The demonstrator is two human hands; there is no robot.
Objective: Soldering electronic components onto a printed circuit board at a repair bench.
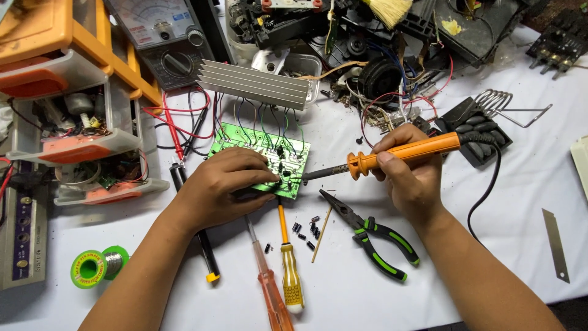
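Head view looks down at a white table (502,202) full of tools. One right hand (411,171) is wrapped tight around the orange handle of a soldering iron (392,156). Its metal tip points left and touches the near edge of a green circuit board (260,156). One left hand (223,187) lies flat on the board with its fingers curled, and presses the near side down. Thin wires run from the far side of the board up to a silver finned metal block (257,83).

Just below the board lie pliers with black and green grips (373,236), a yellow screwdriver (291,270) and a clear orange screwdriver (269,288). Small black parts (306,232) are scattered between them. A green spool of solder wire (98,266) sits near the left arm. A meter with a dial (162,37) stands at the far side.
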